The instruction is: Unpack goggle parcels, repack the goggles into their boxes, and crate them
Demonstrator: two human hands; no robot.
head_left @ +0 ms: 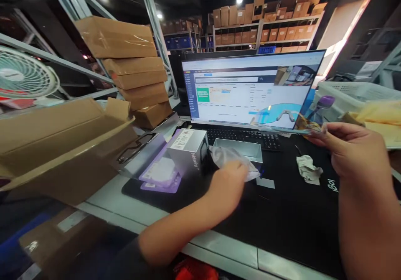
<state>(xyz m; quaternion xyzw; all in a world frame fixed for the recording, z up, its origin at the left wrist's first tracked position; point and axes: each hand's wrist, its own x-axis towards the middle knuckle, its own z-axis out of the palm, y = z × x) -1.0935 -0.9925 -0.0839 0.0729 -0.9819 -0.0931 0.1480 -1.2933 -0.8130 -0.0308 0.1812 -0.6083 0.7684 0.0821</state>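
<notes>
My right hand (357, 150) is closed, pinching the temple arm of a pair of glasses (271, 113) with blue-tinted lenses, held up before the monitor. My left hand (228, 184) is closed on a translucent greyish pouch (227, 156), just above the mat. Behind the pouch sits an open silvery box (246, 146). To its left stands a grey carton (196, 152) with a white label, beside flat purple packets (161, 179). A crumpled whitish cloth (308, 170) lies between my hands, and a small pale card (265, 183) is near the pouch.
A monitor (232, 100) and black keyboard (219, 134) stand at the back of the desk. An open cardboard box (69, 146), stacked cartons (138, 71) and a fan (21, 73) are on the left. White crates (341, 92) and a purple-capped bottle (324, 102) are on the right.
</notes>
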